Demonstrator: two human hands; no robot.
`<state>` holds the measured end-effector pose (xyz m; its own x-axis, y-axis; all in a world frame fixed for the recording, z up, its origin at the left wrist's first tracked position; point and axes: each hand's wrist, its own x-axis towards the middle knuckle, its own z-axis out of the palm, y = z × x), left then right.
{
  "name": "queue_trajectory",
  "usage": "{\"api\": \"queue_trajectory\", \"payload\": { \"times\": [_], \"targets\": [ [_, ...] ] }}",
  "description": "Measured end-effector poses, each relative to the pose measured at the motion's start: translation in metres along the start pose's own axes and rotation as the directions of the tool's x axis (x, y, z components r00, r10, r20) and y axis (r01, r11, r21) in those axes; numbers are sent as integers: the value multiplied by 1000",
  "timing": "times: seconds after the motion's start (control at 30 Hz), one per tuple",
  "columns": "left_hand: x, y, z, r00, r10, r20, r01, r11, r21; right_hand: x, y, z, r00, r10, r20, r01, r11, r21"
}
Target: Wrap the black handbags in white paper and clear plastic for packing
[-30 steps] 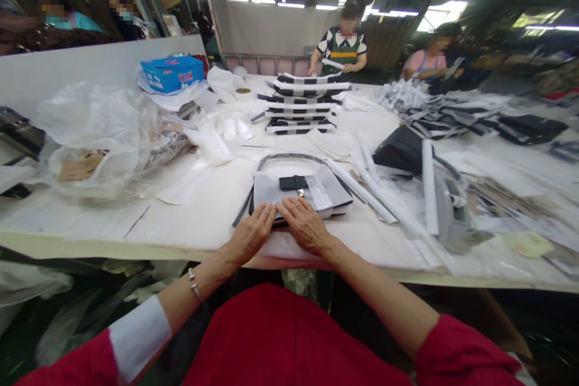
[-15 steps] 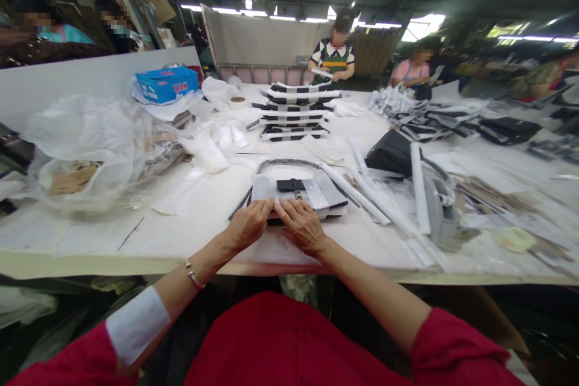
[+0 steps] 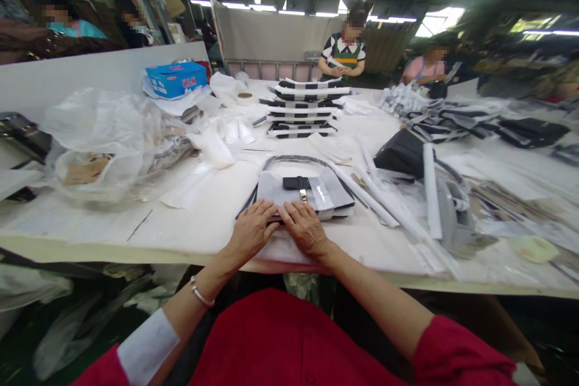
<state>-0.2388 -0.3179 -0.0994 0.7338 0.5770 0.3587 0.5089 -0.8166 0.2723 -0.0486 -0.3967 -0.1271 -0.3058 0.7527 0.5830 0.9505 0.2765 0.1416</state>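
Note:
A handbag (image 3: 271, 186) lies flat on the table in front of me, wrapped in white paper, with dark edges showing. Its wrapped handle (image 3: 296, 159) arches away from me. On the bag's middle are a black strap tab (image 3: 296, 183) and a gold-coloured clasp (image 3: 303, 195), with clear film beside them. My left hand (image 3: 254, 230) rests on the near left edge, fingers stretched over the paper and thumb apart. Close beside it, my right hand (image 3: 304, 229) lies with extended fingers on the near edge, below the clasp. The bag's edge beneath both hands is partly hidden.
Several wrapped bags (image 3: 305, 113) are stacked farther back. White paper rolls (image 3: 366, 198) and a black bag (image 3: 400, 154) lie to the right. A plastic bag (image 3: 97, 151) and a blue box (image 3: 176, 78) are on the left. A co-worker (image 3: 344, 51) stands across the table (image 3: 190, 232).
My left hand's fingers have gone from bunched together at the bag's edge to laid out over the paper. My right hand stays almost in place. The whole view has shifted slightly.

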Motion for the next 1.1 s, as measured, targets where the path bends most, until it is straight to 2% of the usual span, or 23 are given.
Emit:
{"api": "queue_trajectory", "payload": {
  "times": [0.1, 0.17, 0.23, 0.33, 0.4, 0.47, 0.53, 0.57, 0.63, 0.67, 0.73, 0.77, 0.8, 0.83, 0.87, 0.93, 0.97, 1.03, 1.1],
  "targets": [
    [6, 0, 8, 986, -157, -52, 145, 972, -187, -1, -3, 0, 1000, 11, 0, -11, 1000, 24],
    [11, -1, 13, 959, -272, -76, 235, 918, -319, -1, -5, -1, 1000, 20, 1, -20, 999, 39],
    [14, -2, 16, 909, -398, -123, 317, 852, -418, -1, -5, -3, 1000, 32, 1, -32, 999, 45],
    [16, -2, 17, 782, -591, -196, 416, 730, -541, -1, -6, -5, 999, 35, 2, -35, 998, 53],
    [17, -2, 14, 699, -706, -115, 483, 585, -652, -2, -6, -6, 1000, 29, 9, -29, 997, 65],
    [19, -3, 8, 643, -762, 74, 552, 394, -735, -2, -6, -6, 999, 28, 20, -29, 997, 74],
    [21, -2, -2, 601, -758, 255, 619, 238, -749, -3, -6, -5, 999, 37, 26, -39, 996, 80],
    [22, -2, -6, 586, -748, 312, 644, 196, -740, -4, -6, -5, 999, 40, 30, -42, 996, 84],
    [20, 1, -14, 591, -730, 342, 655, 188, -731, -4, -5, -4, 998, 45, 42, -48, 995, 92],
    [18, 3, -16, 618, -725, 305, 632, 228, -740, -4, -5, -4, 998, 44, 50, -49, 994, 96],
    [11, 8, -15, 689, -708, 155, 535, 353, -767, -4, -5, -4, 997, 44, 58, -50, 993, 106],
    [6, 10, -14, 707, -703, 82, 488, 400, -776, -4, -5, -4, 997, 42, 58, -49, 993, 111],
    [2, 11, -12, 705, -708, 45, 465, 414, -782, -4, -5, -4, 998, 42, 54, -48, 992, 115],
    [-2, 12, -11, 682, -730, 55, 477, 386, -790, -4, -5, -4, 998, 43, 48, -48, 992, 118],
    [-4, 12, -11, 639, -761, 110, 511, 314, -800, -4, -5, -5, 998, 43, 43, -47, 992, 119],
    [-5, 9, -14, 549, -777, 309, 587, 94, -804, -4, -6, -6, 998, 43, 38, -47, 992, 120],
    [-3, 7, -16, 530, -741, 413, 610, -6, -793, -4, -6, -6, 998, 45, 36, -49, 992, 121],
    [5, 2, -22, 542, -631, 555, 640, -119, -759, -4, -6, -6, 998, 50, 37, -54, 991, 125],
    [15, -3, -26, 537, -568, 624, 685, -139, -716, -4, -6, -6, 998, 53, 37, -57, 989, 133]
  ]
}}
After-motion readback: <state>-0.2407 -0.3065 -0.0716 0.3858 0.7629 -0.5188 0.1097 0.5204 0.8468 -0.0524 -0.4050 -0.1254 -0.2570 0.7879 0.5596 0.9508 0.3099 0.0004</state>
